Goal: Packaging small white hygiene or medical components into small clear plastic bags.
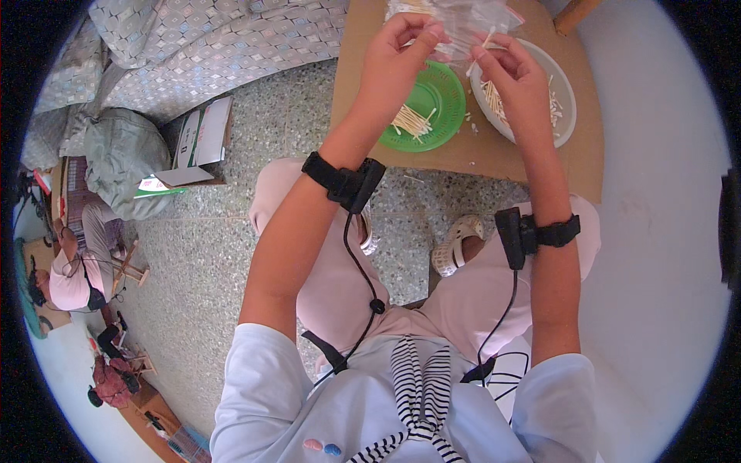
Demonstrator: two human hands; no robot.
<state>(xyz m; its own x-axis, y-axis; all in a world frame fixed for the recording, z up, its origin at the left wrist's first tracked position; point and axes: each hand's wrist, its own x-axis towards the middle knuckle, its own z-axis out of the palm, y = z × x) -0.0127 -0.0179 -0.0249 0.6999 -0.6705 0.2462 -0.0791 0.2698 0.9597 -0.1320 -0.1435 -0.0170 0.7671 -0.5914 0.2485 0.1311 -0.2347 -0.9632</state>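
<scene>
Over a small table, my right hand [513,73] pinches a cotton swab [488,37] between thumb and fingers. My left hand [401,58] is closed, thumb pressed to the fingertips; what it holds, if anything, I cannot make out. A clear plastic bag [494,17] lies just beyond and between the hands. Below my left hand, a green plastic basket [448,89] holds a bunch of swabs [414,122]. Under my right hand stands a white bowl [569,100] with many loose swabs [494,102], partly hidden by that hand.
Cardboard [494,160] covers the tabletop, with small white bits by the green basket. A white wall [656,231] rises close on the right. Patterned cloth [231,46] and an open carton [202,139] are at the left. Other people [77,278] sit further left.
</scene>
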